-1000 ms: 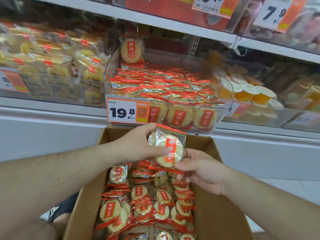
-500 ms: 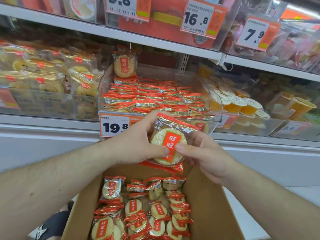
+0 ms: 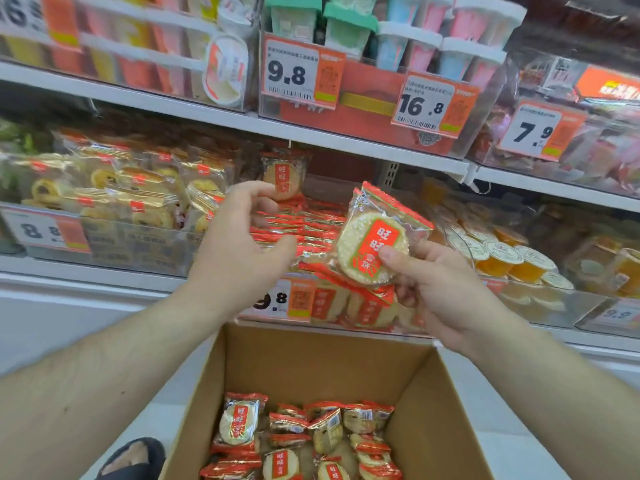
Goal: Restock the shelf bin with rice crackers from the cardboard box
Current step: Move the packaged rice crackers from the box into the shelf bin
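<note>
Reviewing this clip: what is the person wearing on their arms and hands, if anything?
Nothing shows on either one. The left hand and right hand are bare: no gloves, rings, watch or wristband visible. Both forearms are uncovered as far as the picture's edges, with no sleeves in view.

You are in a retail shop: white metal shelves point(image 3: 346, 142) carry clear plastic bins point(image 3: 114, 251) of wrapped snacks, fronted by white-and-orange price tags point(image 3: 300, 75) printed with barcodes.
</note>
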